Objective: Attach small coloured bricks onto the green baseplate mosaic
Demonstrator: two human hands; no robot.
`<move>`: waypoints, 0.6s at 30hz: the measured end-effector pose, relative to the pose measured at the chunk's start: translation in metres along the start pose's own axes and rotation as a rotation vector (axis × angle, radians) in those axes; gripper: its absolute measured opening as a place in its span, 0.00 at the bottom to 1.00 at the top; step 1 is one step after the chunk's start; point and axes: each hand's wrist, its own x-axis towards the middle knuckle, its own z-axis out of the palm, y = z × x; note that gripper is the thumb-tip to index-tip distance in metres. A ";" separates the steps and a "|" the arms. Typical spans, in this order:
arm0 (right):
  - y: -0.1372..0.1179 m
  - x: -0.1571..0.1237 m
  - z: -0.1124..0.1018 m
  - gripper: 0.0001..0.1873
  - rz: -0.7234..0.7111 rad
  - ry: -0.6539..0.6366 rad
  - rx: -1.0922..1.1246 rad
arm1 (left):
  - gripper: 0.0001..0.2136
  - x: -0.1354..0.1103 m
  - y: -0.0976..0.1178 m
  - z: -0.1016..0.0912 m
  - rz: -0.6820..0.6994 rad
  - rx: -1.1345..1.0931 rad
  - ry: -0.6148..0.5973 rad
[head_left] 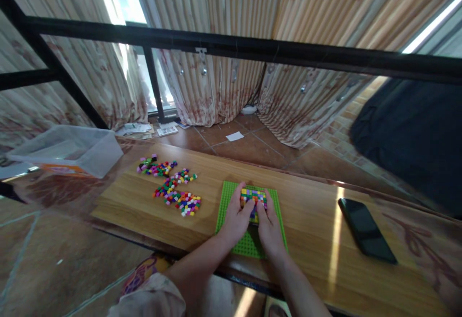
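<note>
A small block built of multicoloured toy bricks (255, 194) sits over the green studded baseplate (249, 245). My left hand (235, 218) grips its left side, with the thumb on top. On the opposite side, my right hand (269, 224) wraps round the block, its thumb close to the other thumb. Both hands hide part of the block, and I cannot tell whether it is fixed to the baseplate. Loose coloured bricks (173, 189) lie scattered in a winding heap to the left of the baseplate.
The wooden board (306, 201) carries the baseplate and bricks. A black phone (366, 230) lies at the right. At the far left stands a clear plastic bin (104, 151). A black metal rail (231, 43) crosses in front of striped curtains (209, 81). Papers (133, 128) lie beyond the board.
</note>
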 end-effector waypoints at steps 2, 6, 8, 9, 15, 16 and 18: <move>0.000 0.000 0.001 0.38 0.006 0.001 0.037 | 0.30 0.001 0.001 -0.002 -0.015 -0.086 -0.041; 0.002 -0.002 0.003 0.38 0.021 0.020 0.082 | 0.36 0.001 0.002 -0.008 -0.028 -0.125 -0.111; 0.005 -0.003 0.003 0.38 0.009 0.023 0.092 | 0.36 0.001 0.001 -0.010 -0.031 -0.118 -0.127; 0.006 -0.003 0.003 0.38 0.002 0.022 0.104 | 0.36 0.001 0.000 -0.011 -0.029 -0.118 -0.135; 0.013 0.003 0.003 0.38 -0.049 0.038 0.106 | 0.36 0.002 -0.005 -0.011 0.034 -0.078 -0.130; 0.013 0.004 0.003 0.37 -0.064 0.051 0.085 | 0.35 0.002 -0.004 -0.011 0.046 -0.055 -0.120; 0.010 0.006 0.001 0.36 -0.102 0.070 0.069 | 0.35 0.000 -0.001 -0.013 0.063 0.009 -0.071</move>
